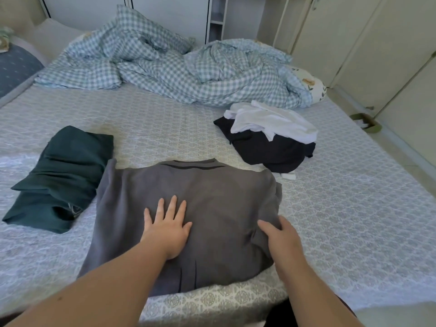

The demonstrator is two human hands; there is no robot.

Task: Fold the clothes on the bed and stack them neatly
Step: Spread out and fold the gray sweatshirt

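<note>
We are pressing our flat, open left hand [168,228] and loosely curled right hand [280,234] on the half-folded grey garment [212,197] beside the folded green one [61,175] on the bed [165,128], while the black-and-white pile [269,135] is waiting unfolded.

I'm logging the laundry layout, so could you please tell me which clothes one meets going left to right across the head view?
Folded dark green garment → grey garment under both hands → unfolded pile at right: white garment lying on a black garment.
</note>
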